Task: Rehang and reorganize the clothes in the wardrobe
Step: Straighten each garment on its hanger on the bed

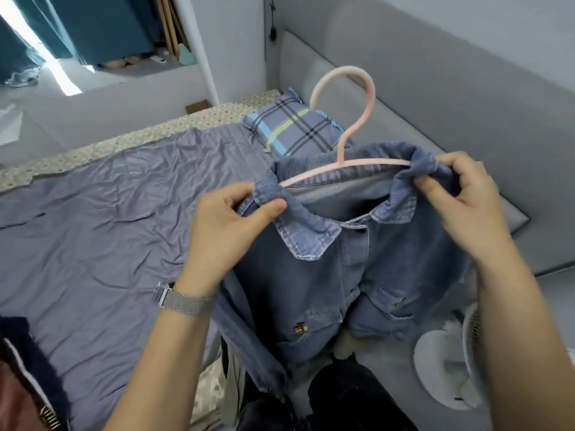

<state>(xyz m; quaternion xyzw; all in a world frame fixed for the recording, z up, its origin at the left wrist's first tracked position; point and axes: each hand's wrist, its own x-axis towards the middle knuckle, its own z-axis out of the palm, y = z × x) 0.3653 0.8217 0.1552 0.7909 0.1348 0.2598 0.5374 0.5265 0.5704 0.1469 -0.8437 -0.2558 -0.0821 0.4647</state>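
A blue denim jacket (314, 284) hangs in front of me on a pink plastic hanger (357, 119), whose hook points up and whose bar runs inside the collar. My left hand (227, 225) pinches the jacket's left shoulder and collar fold between thumb and fingers, over the hanger's left end. My right hand (460, 197) grips the bunched denim at the right shoulder, over the hanger's right end. The jacket's front with its two chest pockets faces me. A metal mesh watch sits on my left wrist.
A bed with a wrinkled purple sheet (102, 219) fills the left side, with a plaid pillow (292, 126) at its head. A grey padded headboard (435, 104) runs along the right. A white fan (451, 359) stands low right. Dark clothes (28, 377) lie at bottom left.
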